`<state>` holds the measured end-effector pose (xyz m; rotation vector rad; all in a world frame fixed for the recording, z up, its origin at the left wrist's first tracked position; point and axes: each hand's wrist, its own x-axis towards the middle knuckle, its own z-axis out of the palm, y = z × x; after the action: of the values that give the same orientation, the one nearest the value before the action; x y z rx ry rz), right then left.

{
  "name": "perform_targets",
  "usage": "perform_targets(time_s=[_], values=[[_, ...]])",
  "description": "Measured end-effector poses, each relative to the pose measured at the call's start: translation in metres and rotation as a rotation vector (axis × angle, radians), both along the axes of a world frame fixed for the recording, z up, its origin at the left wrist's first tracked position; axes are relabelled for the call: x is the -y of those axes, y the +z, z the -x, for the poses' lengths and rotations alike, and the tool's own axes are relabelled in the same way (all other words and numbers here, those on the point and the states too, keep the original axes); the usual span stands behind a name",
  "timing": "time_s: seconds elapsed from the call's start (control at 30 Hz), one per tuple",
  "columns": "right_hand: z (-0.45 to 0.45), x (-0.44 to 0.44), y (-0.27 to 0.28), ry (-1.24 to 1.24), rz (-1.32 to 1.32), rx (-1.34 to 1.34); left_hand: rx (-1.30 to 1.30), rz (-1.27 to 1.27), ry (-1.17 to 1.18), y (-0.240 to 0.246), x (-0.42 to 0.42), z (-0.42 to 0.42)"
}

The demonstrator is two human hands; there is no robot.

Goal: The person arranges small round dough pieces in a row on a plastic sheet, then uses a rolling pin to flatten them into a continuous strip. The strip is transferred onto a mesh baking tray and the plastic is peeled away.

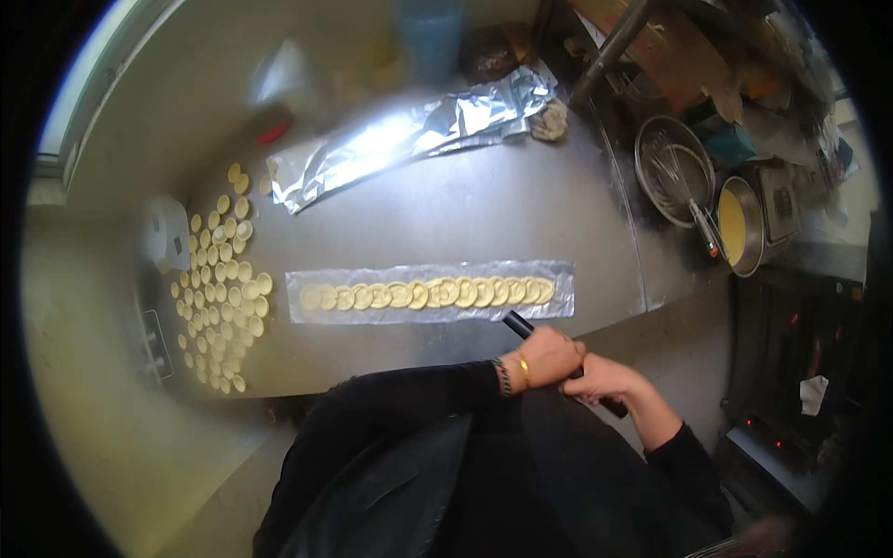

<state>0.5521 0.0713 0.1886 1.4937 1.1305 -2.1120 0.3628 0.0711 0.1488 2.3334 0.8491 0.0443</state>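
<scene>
A slim black rod (518, 323) slants across the front edge of the steel table, its upper end close to a strip of clear plastic film (446, 272). My left hand (546, 356) is closed around the rod, with a gold bracelet and a beaded one at its wrist. Lower down, my right hand (605, 379) also grips it, and the rod's far end shows below that palm. On the film lies a long row of overlapping round dough pieces (466, 291), flattened and pale yellow. Neither hand touches the dough.
Many small pale pastry cups (222, 291) crowd the table's left end. Crumpled aluminium foil (404, 139) stretches along the back. At right stand a metal bowl (645, 178) with a whisk (680, 181) and a steel pot (750, 258) of yellow liquid. A metal post (614, 49) rises behind.
</scene>
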Motion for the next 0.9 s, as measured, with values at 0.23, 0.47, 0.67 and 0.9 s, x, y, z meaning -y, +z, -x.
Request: perform_targets(time_s=[0.23, 0.47, 0.67, 0.9], values=[[0.010, 0.132, -0.009, 0.419, -0.852, 0.634, 0.038, 0.249, -0.136, -0.047, 0.083, -0.018], [0.047, 0.165, -0.022, 0.500, -1.164, 0.525, -0.256, 0.429, -0.064, -0.070, 0.122, 0.107], [0.191, 0.183, -0.075, 0.438, -1.088, 0.350, -0.188, 0.033, 0.367, -0.049, 0.186, 0.162], [0.129, 0.188, -0.095, 0.603, -1.245, 0.255, -0.202, 0.238, 0.424, -0.046, 0.233, 0.276]])
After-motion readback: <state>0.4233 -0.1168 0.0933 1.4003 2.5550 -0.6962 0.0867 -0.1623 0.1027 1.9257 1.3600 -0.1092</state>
